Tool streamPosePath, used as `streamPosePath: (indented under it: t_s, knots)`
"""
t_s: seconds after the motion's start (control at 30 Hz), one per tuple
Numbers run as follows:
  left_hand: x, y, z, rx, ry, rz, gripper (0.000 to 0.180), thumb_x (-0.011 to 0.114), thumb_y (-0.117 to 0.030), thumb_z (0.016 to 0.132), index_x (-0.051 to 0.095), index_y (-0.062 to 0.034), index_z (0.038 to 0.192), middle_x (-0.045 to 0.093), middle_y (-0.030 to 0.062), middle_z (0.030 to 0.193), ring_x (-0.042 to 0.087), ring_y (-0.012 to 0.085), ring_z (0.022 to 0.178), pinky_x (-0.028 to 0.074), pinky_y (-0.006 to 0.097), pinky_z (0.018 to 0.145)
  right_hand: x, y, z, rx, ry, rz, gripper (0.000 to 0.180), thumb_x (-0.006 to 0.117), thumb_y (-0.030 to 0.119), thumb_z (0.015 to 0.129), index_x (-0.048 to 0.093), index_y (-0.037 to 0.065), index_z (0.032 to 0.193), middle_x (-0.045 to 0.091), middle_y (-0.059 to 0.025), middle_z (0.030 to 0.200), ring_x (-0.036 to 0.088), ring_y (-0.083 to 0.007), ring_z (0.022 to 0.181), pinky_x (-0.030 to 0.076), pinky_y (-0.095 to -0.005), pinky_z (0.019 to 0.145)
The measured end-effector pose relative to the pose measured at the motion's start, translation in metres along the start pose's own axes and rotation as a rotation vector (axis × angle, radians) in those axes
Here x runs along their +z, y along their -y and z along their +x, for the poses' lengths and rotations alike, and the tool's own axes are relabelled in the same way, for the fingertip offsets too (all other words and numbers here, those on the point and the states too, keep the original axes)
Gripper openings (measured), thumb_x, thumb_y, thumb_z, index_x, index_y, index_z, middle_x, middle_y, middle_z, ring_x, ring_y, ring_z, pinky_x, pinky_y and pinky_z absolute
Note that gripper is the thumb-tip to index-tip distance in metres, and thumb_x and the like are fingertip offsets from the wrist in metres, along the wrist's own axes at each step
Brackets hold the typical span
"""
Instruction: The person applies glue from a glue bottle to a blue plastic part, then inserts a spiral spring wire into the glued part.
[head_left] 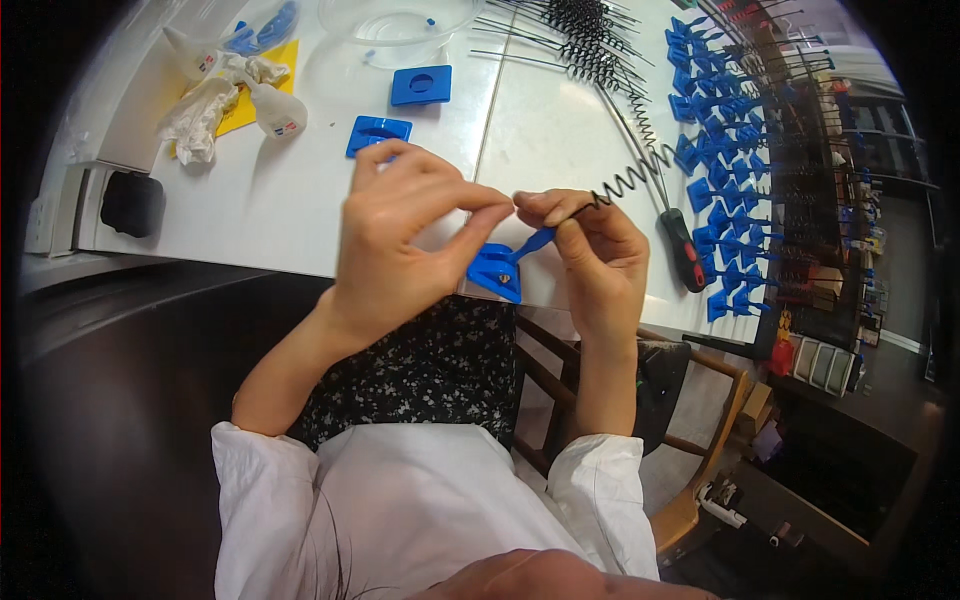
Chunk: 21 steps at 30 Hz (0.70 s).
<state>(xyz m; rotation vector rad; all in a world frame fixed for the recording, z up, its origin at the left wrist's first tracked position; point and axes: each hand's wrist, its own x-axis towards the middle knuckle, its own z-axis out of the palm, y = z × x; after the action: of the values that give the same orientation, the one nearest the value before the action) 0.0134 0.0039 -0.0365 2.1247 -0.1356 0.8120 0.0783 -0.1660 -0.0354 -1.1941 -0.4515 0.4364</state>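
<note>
As blue base (pixel 497 280) sits at near edge of counter (pixel 270 200), just below-L of R hand (pixel 605 245) (nearer one), blue stem (pixel 535 243) slants up-R from it. R fingers pinch stem & black coil (pixel 607 192), coil running up-R. L hand (pixel 395 215): thumb & index tips nearly meeting; can't tell if gripping anything.

On the table (pixel 230 215): base (pixel 494 281) in front, bottles (pixel 279 113) left, springs (pixel 585 40) behind, screwdriver (pixel 683 252) right.

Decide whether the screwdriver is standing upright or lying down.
Lying down: the screwdriver stretches along the white table, right of the right hand.
</note>
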Motion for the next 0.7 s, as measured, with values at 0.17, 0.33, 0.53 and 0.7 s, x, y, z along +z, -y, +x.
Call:
streamPosePath:
  t_s: [0.17,0.33,0.53,0.7]
  knots:
    - [-0.021,-0.001,0.013,0.018,-0.002,0.075,0.009,0.076,-0.007,0.069,0.069,-0.0081,0.074,0.064,0.0012,0.068,0.058,0.0158,0.067,0.039,0.028,0.076,-0.010,0.018,0.005,-0.058,0.017,-0.047,0.008,0.063,0.001,0.084,0.064,-0.004,0.091,0.066,-0.0162,0.096,0.062,-0.0242,0.094,0.047,-0.0369,0.088]
    - [-0.015,0.004,0.019,0.015,-0.070,-0.010,0.014,0.062,0.005,0.071,0.067,-0.0060,0.078,0.062,0.0042,0.066,0.056,0.0176,0.061,0.041,0.028,0.064,-0.010,0.025,0.001,0.025,0.000,0.083,0.011,0.065,0.006,0.084,0.064,-0.004,0.089,0.065,-0.0144,0.091,0.061,-0.0252,0.094,0.046,-0.0380,0.088]
    - [-0.017,0.001,0.016,-0.174,0.155,-0.088,0.022,0.053,0.006,0.073,0.067,-0.0037,0.088,0.063,0.0078,0.069,0.062,0.0178,0.064,0.042,0.026,0.064,-0.011,0.024,-0.002,0.056,0.017,0.137,0.014,0.067,0.009,0.083,0.064,-0.003,0.090,0.065,-0.0144,0.093,0.059,-0.0242,0.096,0.042,-0.0382,0.091]
    - [-0.014,-0.006,0.018,-0.169,0.201,-0.179,0.011,0.062,-0.006,0.082,0.068,-0.0019,0.091,0.067,0.0047,0.076,0.060,0.0151,0.069,0.042,0.029,0.076,-0.008,0.021,-0.001,0.046,0.012,0.092,0.013,0.067,0.010,0.083,0.065,0.000,0.091,0.065,-0.0137,0.101,0.058,-0.0224,0.100,0.041,-0.0362,0.092]
